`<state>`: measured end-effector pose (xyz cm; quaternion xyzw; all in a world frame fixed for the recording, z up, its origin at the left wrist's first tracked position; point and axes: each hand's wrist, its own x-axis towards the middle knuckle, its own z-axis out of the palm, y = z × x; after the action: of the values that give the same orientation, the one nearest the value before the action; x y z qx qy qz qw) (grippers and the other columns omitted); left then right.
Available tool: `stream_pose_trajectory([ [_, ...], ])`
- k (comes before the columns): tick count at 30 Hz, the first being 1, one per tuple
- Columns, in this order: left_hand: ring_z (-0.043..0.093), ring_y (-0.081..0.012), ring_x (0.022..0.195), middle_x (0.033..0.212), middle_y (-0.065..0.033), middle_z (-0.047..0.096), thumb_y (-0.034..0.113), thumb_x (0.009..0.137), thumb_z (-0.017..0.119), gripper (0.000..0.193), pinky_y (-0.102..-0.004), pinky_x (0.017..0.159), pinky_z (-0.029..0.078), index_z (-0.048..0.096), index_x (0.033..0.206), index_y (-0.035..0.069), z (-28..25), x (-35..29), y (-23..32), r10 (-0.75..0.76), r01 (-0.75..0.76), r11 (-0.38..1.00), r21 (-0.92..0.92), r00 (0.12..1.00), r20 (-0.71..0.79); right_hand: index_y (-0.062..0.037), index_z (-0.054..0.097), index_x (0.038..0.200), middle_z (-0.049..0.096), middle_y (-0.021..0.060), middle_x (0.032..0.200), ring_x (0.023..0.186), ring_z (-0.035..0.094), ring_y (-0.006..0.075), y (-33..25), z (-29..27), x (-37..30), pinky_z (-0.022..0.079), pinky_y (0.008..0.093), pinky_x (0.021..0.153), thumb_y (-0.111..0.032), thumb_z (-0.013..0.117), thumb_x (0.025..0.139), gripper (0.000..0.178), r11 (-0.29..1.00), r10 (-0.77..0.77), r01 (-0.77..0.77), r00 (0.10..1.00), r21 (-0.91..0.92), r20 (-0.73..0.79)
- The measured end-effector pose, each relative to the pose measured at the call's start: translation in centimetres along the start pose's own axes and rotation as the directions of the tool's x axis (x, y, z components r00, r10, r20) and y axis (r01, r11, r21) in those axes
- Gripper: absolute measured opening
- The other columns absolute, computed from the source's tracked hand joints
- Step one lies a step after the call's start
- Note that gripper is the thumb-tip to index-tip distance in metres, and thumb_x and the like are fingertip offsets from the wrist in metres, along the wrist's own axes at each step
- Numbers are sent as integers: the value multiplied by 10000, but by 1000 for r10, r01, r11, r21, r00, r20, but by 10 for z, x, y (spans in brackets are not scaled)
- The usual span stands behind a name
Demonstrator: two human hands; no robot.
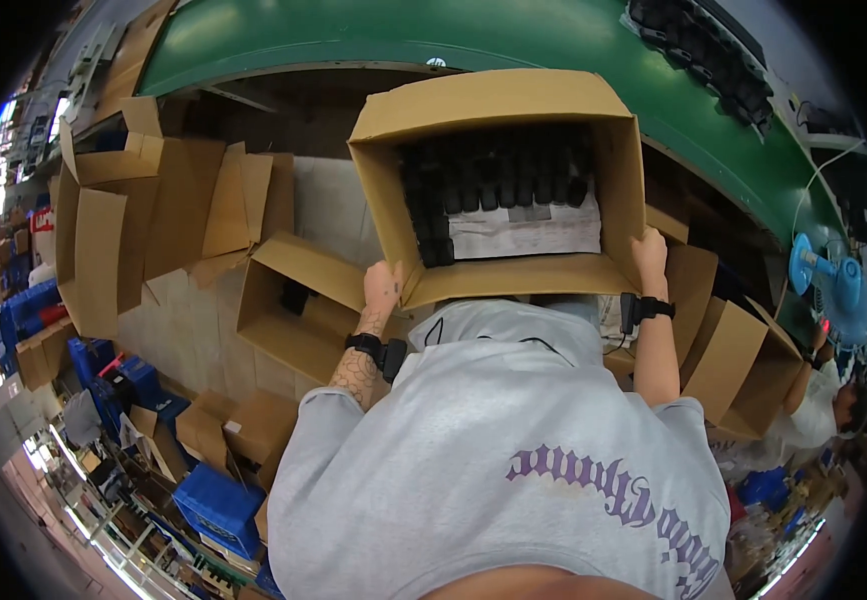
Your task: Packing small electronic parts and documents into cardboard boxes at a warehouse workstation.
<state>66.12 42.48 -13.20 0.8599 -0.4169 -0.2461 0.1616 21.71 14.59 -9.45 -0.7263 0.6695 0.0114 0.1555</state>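
In front of me is an open cardboard box [501, 280], tilted so that its inside faces me. Several dark, elongated pieces [513, 180] stand in rows along its far and left walls; their exact kind is too dark to make out. A pale, paper-like sheet [543, 237] covers the bare part of the bottom. My left hand [381, 285] is closed on the near left corner of the box. On the opposite side, my right hand [650, 255] grips the near right edge. Both wrists carry black straps with small devices.
Beyond the box runs a green workbench [283, 35], with a row of black parts [698, 50] at its right. Open cartons [298, 310] stand to my left, others [723, 350] to my right. A blue fan [838, 280] and another person [803, 415] are at far right; a blue crate [218, 510] sits lower left.
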Motion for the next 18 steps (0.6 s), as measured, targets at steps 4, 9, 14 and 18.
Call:
stream_pose_trajectory([
  [4,607,-459,716,706,-303,590,234,864,608,333,-476,605,494,639,764,-82,-8,-9,-5,68,-69,995,-65,998,-13,13,646,927,651,247,896,877,625,414,2,7,5,512,474,766,-177,691,761,256,999,-41,41,999,27,1],
  [9,608,-451,754,727,-303,590,205,856,609,291,-463,622,487,643,816,-81,-54,-24,-5,71,-71,997,-17,997,-36,-12,645,923,650,246,895,871,625,413,-30,8,-6,511,486,766,-137,634,774,195,999,-28,24,995,44,94],
  [14,613,-449,780,755,-302,605,187,854,618,284,-445,629,492,642,820,-94,-69,-29,-23,-29,26,999,43,995,92,33,641,812,643,255,837,826,628,417,-63,-8,-3,512,493,743,-79,578,745,145,984,-158,153,987,92,42],
  [18,613,-450,794,766,-308,609,194,854,626,304,-434,638,495,641,820,-107,-72,-33,-30,-109,106,994,27,985,137,35,637,771,640,257,802,801,633,414,-74,-10,4,519,477,734,-58,575,733,118,984,-171,168,984,57,56],
])
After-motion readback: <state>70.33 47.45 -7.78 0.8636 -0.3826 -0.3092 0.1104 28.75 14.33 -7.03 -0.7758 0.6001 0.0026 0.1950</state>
